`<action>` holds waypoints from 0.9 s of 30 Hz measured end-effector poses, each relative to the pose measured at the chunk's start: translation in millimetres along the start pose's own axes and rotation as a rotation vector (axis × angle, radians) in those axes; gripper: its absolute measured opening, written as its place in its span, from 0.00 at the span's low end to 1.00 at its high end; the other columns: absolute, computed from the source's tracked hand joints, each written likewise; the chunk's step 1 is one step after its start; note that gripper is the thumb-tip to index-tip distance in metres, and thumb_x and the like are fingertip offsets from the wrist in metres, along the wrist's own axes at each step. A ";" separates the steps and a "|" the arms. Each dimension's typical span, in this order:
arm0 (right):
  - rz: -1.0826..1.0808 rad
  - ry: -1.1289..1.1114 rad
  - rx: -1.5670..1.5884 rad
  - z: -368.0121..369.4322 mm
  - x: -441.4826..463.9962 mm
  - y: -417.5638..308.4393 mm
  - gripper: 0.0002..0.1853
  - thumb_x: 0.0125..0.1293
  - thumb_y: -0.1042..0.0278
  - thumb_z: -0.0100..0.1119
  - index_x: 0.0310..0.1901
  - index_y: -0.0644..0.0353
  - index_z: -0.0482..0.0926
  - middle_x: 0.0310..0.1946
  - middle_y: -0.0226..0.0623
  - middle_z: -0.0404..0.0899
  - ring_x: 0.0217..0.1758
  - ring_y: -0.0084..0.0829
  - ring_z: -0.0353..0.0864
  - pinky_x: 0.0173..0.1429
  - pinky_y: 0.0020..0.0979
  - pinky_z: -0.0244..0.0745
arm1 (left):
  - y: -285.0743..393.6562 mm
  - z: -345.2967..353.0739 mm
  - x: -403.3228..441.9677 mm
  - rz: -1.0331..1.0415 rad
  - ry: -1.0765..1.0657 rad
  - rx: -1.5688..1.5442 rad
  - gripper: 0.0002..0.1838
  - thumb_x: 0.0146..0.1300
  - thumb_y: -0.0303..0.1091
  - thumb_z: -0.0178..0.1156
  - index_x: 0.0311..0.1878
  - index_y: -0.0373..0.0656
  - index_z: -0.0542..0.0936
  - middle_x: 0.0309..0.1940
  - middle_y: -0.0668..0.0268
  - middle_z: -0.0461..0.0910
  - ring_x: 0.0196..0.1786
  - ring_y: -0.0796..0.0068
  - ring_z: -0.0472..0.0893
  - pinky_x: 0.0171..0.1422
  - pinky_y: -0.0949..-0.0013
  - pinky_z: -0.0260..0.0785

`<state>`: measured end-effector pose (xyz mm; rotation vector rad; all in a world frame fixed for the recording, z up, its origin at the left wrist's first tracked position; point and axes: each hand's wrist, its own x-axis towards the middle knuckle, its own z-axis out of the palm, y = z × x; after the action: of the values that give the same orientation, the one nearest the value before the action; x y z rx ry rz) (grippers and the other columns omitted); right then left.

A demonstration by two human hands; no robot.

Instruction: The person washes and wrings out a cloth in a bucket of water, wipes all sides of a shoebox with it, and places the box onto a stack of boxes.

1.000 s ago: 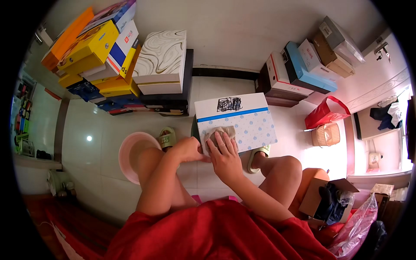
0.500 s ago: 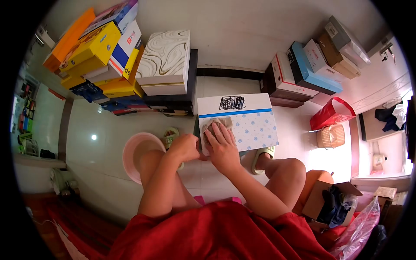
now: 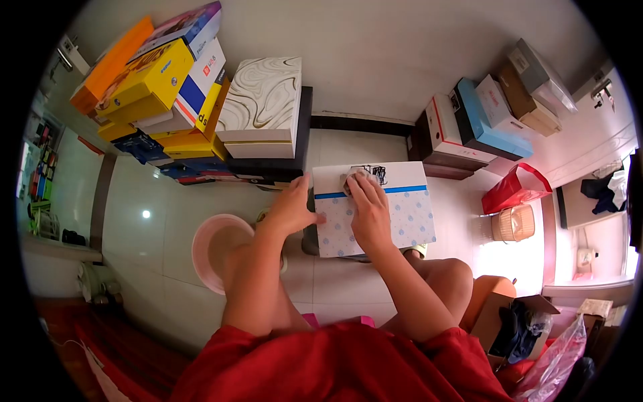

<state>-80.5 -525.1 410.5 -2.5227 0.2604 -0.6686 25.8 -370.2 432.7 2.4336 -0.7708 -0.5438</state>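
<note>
A white box [image 3: 376, 224] with a blue stripe and small blue prints lies in front of me, on something dark that is mostly hidden. My right hand [image 3: 370, 208] presses a crumpled beige cloth [image 3: 349, 179] onto the box's upper part, beside a patch of black scribble [image 3: 380, 175]. The cloth is partly covered by my fingers. At the box's left side is my left hand [image 3: 293, 209], its fingers stretched out and its thumb at the box's edge.
A pink bucket [image 3: 201, 249] stands by my left leg. Stacked shoe boxes [image 3: 149, 80] line the wall at left, with more boxes [image 3: 492, 137] at right. A red bag [image 3: 512, 189] and a woven basket [image 3: 514, 223] sit on the right. Near my right knee is an open carton [image 3: 492, 325].
My right hand has moved the cloth up and to the right, from below the blue stripe to the scribble. The left hand has opened and risen along the box's left side.
</note>
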 end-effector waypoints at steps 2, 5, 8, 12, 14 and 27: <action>0.000 -0.019 -0.099 22.2 5.3 15.3 0.26 0.57 0.83 0.51 0.60 0.63 0.74 0.63 0.45 0.71 0.69 0.49 0.65 0.72 0.43 0.58 | 1.0 -4.2 -0.3 -0.005 -0.086 -0.031 0.56 0.41 0.39 0.77 0.72 0.32 0.56 0.70 0.49 0.63 0.69 0.51 0.66 0.71 0.61 0.61; 0.012 -0.053 -0.196 37.1 9.7 13.9 0.27 0.57 0.77 0.52 0.62 0.63 0.72 0.66 0.46 0.68 0.72 0.49 0.61 0.76 0.47 0.51 | -4.8 -0.6 0.8 -0.007 -0.149 -0.084 0.59 0.37 0.38 0.79 0.73 0.32 0.57 0.71 0.49 0.62 0.72 0.53 0.63 0.74 0.63 0.58; -0.090 -0.091 -0.143 41.7 9.6 5.4 0.27 0.58 0.75 0.52 0.62 0.62 0.73 0.66 0.46 0.69 0.72 0.49 0.61 0.75 0.51 0.50 | -7.1 5.2 3.7 0.032 -0.118 -0.049 0.58 0.36 0.36 0.79 0.72 0.31 0.57 0.69 0.48 0.65 0.71 0.51 0.65 0.73 0.61 0.60; -0.209 -0.163 -0.090 41.4 7.0 -2.2 0.26 0.59 0.74 0.53 0.62 0.61 0.73 0.66 0.43 0.69 0.72 0.48 0.62 0.75 0.49 0.53 | -1.8 1.6 1.3 -0.003 -0.093 -0.009 0.56 0.35 0.34 0.79 0.71 0.36 0.61 0.64 0.48 0.70 0.66 0.48 0.69 0.69 0.59 0.64; -0.197 -0.160 -0.076 39.0 5.7 4.8 0.26 0.59 0.73 0.53 0.62 0.61 0.73 0.66 0.43 0.69 0.72 0.49 0.62 0.75 0.48 0.54 | -0.7 0.6 0.7 -0.012 -0.087 -0.016 0.56 0.35 0.34 0.79 0.71 0.39 0.62 0.62 0.48 0.72 0.65 0.47 0.71 0.68 0.58 0.65; -0.022 -0.096 -0.241 49.5 22.0 12.0 0.24 0.64 0.71 0.51 0.64 0.59 0.72 0.67 0.44 0.67 0.74 0.50 0.58 0.76 0.50 0.50 | 1.6 -4.6 -2.5 0.014 -0.059 -0.058 0.54 0.32 0.34 0.80 0.68 0.35 0.66 0.55 0.44 0.76 0.60 0.46 0.74 0.64 0.58 0.68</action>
<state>-37.1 -520.8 376.2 -2.7821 0.2945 -0.5503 25.6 -368.2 437.8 2.3668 -0.7848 -0.6261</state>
